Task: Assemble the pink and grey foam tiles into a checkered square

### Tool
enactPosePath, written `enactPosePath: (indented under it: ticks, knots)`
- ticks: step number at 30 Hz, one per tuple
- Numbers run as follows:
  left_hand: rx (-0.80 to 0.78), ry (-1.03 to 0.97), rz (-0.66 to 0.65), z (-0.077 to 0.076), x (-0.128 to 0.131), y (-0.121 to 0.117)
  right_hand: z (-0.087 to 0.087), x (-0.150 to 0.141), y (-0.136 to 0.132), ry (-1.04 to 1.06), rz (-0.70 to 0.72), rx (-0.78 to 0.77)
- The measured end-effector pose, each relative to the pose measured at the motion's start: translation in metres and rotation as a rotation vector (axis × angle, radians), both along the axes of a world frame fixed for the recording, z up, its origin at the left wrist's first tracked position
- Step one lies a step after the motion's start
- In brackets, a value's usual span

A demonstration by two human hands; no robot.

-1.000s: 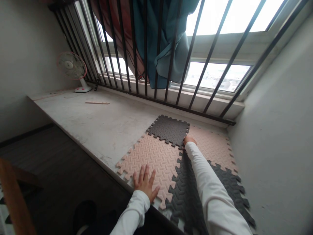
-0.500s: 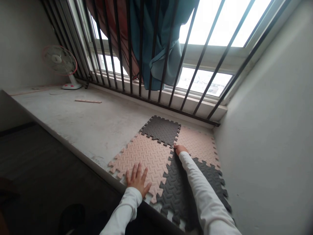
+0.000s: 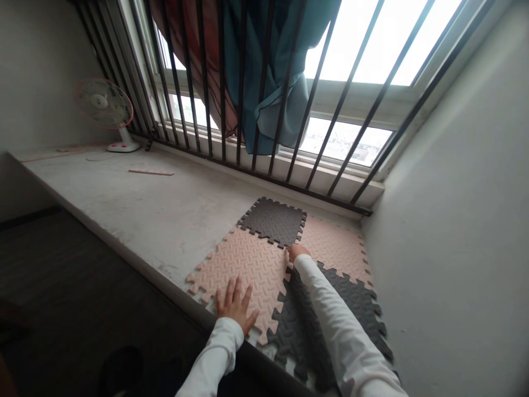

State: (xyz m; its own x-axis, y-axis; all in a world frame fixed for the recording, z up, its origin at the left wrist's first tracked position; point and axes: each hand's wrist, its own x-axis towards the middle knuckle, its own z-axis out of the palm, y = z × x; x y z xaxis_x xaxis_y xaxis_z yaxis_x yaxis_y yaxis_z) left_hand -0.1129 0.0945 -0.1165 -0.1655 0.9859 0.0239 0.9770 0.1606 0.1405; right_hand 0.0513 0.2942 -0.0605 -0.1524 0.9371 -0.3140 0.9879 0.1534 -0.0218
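Interlocking foam mat tiles lie on a grey concrete ledge (image 3: 157,209) under a barred window. My left hand (image 3: 235,305) rests flat, fingers spread, on the near pink tile (image 3: 243,264). My right hand (image 3: 296,251) reaches farther in and presses where the pink tile, the far dark tile (image 3: 273,220), the far pink tile (image 3: 334,245) and the near dark tile (image 3: 330,309) meet; its fingers are curled under and mostly hidden. Both arms wear white sleeves.
Black window bars (image 3: 264,110) rise behind the ledge, with teal and red cloth (image 3: 264,82) hanging outside them. A small pink fan (image 3: 105,110) and a thin wooden strip (image 3: 151,172) sit far left on the ledge. A grey wall (image 3: 454,248) closes the right side. Dark floor (image 3: 61,292) lies below left.
My right hand has drawn back along the seam from the far dark tile's right corner toward the middle junction. My left hand stays flat on the near pink tile. The camera shifted slightly.
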Motion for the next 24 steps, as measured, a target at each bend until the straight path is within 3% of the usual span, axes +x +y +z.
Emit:
enactPosePath:
  ticks: [11,19,24]
  knots:
    - [0.021,-0.007,0.000,0.000,0.001,-0.001,-0.014,-0.023,0.001,-0.043,0.027,0.014]
    - [0.032,-0.024,0.001,0.000,0.002,-0.001,0.009,-0.043,0.023,-0.048,0.067,-0.034]
    - [0.028,-0.023,0.001,-0.001,0.002,-0.001,0.007,-0.055,0.019,-0.057,0.078,-0.067]
